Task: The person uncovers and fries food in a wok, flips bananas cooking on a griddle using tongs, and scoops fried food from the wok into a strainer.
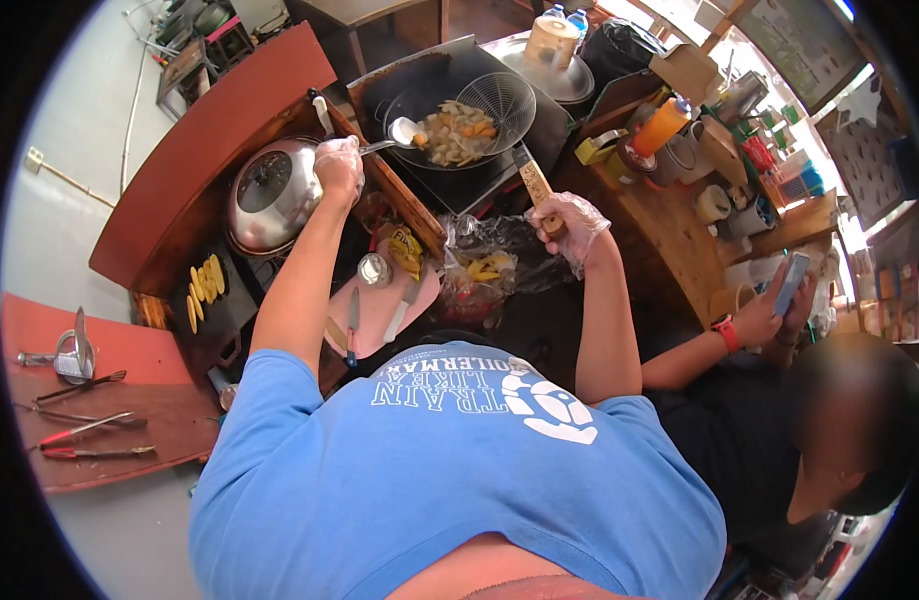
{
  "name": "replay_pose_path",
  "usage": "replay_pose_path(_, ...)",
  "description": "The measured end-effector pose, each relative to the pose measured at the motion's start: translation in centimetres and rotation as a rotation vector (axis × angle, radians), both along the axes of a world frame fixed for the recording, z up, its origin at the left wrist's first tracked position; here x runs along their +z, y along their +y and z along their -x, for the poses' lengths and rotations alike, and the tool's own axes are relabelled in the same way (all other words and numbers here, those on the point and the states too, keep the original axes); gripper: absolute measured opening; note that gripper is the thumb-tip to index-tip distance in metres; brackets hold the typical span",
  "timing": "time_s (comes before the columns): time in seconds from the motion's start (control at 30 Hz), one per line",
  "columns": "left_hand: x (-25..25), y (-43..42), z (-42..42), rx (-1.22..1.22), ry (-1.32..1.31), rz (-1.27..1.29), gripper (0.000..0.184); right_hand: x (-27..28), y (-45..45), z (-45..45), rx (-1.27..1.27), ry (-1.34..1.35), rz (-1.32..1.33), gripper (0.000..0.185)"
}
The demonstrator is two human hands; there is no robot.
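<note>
In a thin clear plastic glove, my left hand (340,168) is closed around the handle of a metal ladle (404,131). The ladle's bowl is over the left side of a dark wok (393,108). Pale and orange food pieces (458,135) lie in the wok in liquid. My right hand (572,222), gloved too, grips the wooden handle of a round wire skimmer (508,98). The skimmer's mesh is tilted over the wok's right side, and I see no food held in it. Whether its lower edge touches the food, I cannot tell.
Left of the wok stands a domed metal lid (275,195); yellow slices lie on a griddle (220,310). A knife (354,325) rests on a pink cutting board (385,310). Tongs (95,452) lie far left. A person at right holds a phone (792,283).
</note>
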State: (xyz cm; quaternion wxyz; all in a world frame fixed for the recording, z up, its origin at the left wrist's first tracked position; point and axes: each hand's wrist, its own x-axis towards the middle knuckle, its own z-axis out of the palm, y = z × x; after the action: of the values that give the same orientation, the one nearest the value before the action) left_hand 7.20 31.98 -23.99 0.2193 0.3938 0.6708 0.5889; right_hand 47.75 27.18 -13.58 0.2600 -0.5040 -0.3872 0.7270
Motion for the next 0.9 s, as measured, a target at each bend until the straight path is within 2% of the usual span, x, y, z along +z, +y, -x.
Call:
replay_pose_path(0.07,1.2,0.3,-0.3,0.044,0.154,0.031,0.03,0.0,0.2,0.1,0.009,0.015,0.004,0.015)
replay_pose_path(0.13,4.3,-0.5,-1.9,-0.003,-0.035,0.123,0.031,0.0,0.5,0.2,0.019,0.029,0.011,0.015)
replay_pose_path(0.23,2.3,1.9,-2.2,0.008,0.888,-0.241,0.021,-0.3,1.1,0.7,0.026,0.018,0.01,0.015)
replay_pose_path(0.3,2.8,2.3,-4.0,-0.061,1.211,-0.362,0.017,-0.7,1.7,0.7,0.027,0.061,0.019,0.013)
replay_pose_path(0.33,6.2,-0.4,-6.9,-0.176,0.942,-0.288,0.016,-0.9,1.9,0.8,0.028,0.06,0.019,0.013)
replay_pose_path(0.37,4.9,0.3,-6.4,-0.246,0.982,-0.25,0.018,-1.0,2.1,0.8,0.004,0.1,0.04,0.013)
replay_pose_path(0.43,6.3,-0.4,-7.7,-0.236,0.869,-0.109,0.022,-0.9,2.4,0.8,-0.026,0.141,0.06,0.012)
replay_pose_path(0.57,2.2,2.4,-4.8,-0.248,1.019,-0.188,0.023,-0.3,2.4,0.6,-0.025,0.091,0.033,0.016)
replay_pose_path(0.63,1.1,3.3,-4.1,-0.261,1.089,-0.055,0.025,0.2,2.7,0.4,-0.025,0.08,0.019,0.017)
replay_pose_path(0.67,0.6,3.6,-4.3,-0.252,0.923,0.019,0.026,0.7,2.6,0.3,-0.025,0.077,0.012,0.015)
replay_pose_path(0.7,0.1,3.8,-4.1,-0.261,0.921,0.013,0.026,1.1,2.6,0.2,-0.025,0.074,0.005,0.013)
replay_pose_path(0.77,-0.3,3.6,-3.9,-0.313,1.081,0.017,0.024,1.3,2.8,0.0,-0.029,0.067,-0.002,0.013)
replay_pose_path(0.9,0.2,2.9,-4.5,-0.314,1.044,0.039,0.024,1.8,3.1,-0.6,-0.017,0.072,-0.016,0.013)
